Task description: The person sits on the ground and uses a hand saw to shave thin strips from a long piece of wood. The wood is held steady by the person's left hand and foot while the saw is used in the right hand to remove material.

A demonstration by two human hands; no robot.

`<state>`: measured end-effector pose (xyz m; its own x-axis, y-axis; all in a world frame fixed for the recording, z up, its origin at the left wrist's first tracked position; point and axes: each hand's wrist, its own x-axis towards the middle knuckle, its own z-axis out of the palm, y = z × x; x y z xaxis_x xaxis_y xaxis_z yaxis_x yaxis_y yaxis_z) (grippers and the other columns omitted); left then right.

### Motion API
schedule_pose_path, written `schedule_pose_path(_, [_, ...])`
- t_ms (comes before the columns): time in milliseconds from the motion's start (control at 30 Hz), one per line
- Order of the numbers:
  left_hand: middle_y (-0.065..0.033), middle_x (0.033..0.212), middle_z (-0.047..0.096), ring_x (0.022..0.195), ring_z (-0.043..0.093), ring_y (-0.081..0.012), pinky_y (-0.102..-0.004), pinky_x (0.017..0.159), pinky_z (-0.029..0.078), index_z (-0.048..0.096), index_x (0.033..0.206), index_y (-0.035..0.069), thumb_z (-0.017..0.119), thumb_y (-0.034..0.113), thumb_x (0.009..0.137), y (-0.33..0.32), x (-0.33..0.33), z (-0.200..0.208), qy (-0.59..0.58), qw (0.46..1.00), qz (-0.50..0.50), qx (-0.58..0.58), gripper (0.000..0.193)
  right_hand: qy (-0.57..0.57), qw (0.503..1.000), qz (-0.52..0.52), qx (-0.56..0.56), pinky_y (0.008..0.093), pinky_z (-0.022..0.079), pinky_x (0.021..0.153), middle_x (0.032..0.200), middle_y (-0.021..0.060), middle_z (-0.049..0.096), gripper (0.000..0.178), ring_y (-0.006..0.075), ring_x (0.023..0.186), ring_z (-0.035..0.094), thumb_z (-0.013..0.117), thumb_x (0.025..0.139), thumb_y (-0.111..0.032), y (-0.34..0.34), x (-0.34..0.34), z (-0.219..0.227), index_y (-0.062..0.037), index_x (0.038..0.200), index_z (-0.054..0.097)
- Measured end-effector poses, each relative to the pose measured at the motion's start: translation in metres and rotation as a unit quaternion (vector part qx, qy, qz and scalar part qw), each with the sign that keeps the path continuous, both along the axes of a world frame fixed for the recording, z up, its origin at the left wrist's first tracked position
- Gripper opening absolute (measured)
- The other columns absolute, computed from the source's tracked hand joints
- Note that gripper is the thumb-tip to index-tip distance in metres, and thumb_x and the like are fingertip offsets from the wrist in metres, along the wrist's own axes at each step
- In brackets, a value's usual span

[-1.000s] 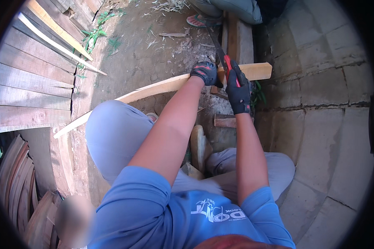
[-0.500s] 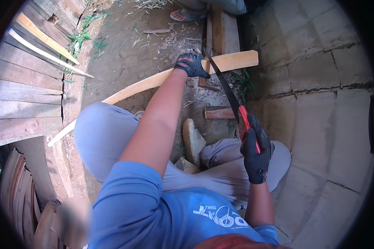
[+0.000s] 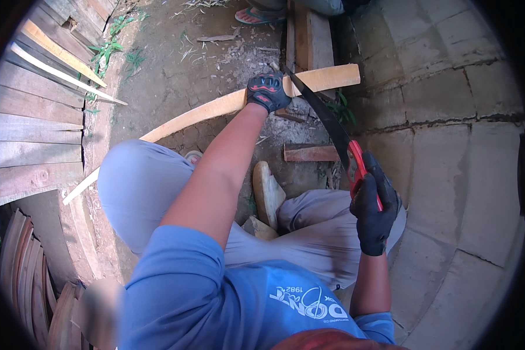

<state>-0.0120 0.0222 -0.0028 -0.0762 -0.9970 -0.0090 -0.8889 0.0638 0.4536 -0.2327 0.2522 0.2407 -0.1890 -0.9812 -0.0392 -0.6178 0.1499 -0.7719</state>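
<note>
A long, curved strip of pale wood (image 3: 213, 109) runs from beside my left knee up to the wall side. My left hand (image 3: 268, 92), in a black glove with red trim, is closed over it near its right end. Just right of those fingers, the dark blade of a pruning saw (image 3: 328, 119) lies slantwise across the strip. My right hand (image 3: 375, 205), also gloved in black, wraps round the saw's red handle. How deep the blade sits in the wood cannot be made out.
Wooden beams (image 3: 313, 41) stretch away beyond the strip, near another person's sandalled foot (image 3: 260, 16). A short wood block (image 3: 310, 153) rests nearer me. A block wall (image 3: 437, 157) stands at the right, plank fencing (image 3: 32, 137) at the left. Curved wood pieces (image 3: 26, 262) are stacked lower left.
My right hand and the saw have shifted right, drawing the blade along across the strip. The left hand has turned a little on the wood and keeps its grip.
</note>
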Motion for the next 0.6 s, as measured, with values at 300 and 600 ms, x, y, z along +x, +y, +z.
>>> schedule_pose_path(300, [-0.0193, 0.11, 0.079, 0.105, 0.077, -0.0379, -0.0501, 0.092, 0.061, 0.076, 0.117, 0.008, 0.08, 0.041, 0.08, -0.004, 0.001, -0.005, -0.008, 1.0, -0.008, 0.003, 0.049, -0.015, 0.999, 0.042, -0.008, 0.0269, 0.047, 0.059, 0.088, 0.0027, 0.073, 0.038, 0.0058, 0.059, 0.055, 0.061, 0.109, -0.013, 0.007, 0.013, -0.005, -0.007, 0.145, 0.073])
schedule_pose_path(600, [-0.0171, 0.114, 0.079, 0.108, 0.077, -0.0353, -0.0505, 0.093, 0.061, 0.079, 0.115, 0.011, 0.081, 0.044, 0.079, -0.002, 0.001, -0.005, -0.012, 1.0, -0.006, 0.007, 0.049, 0.053, 0.996, 0.063, -0.035, 0.0317, 0.057, 0.075, 0.107, 0.0132, 0.081, 0.037, 0.0155, 0.076, 0.072, 0.059, 0.109, -0.012, 0.011, 0.022, -0.004, -0.0052, 0.142, 0.074])
